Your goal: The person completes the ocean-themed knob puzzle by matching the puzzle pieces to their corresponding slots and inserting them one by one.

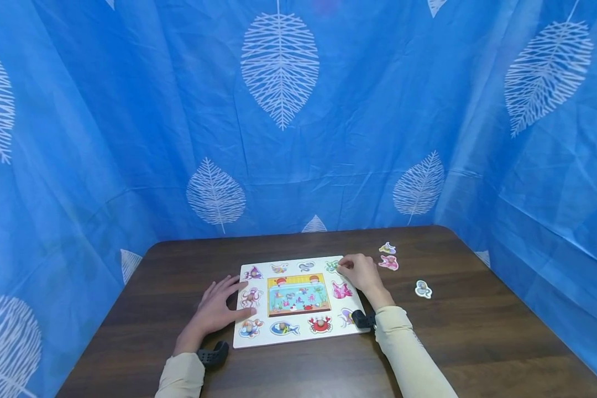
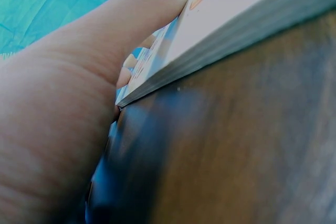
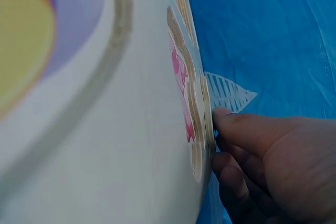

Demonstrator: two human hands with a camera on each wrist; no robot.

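While steadying puzzle board with spread left hand, apparently fitting green piece pinched in right hand. Probably needs lining up, then pressing flat.

Gap between right sleeve and grey piece, with pink piece and yellow piece as obstacles beyond.

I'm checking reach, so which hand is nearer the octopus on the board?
Left. Your left hand is beside the octopus; your right hand is across the board, at its far right corner.
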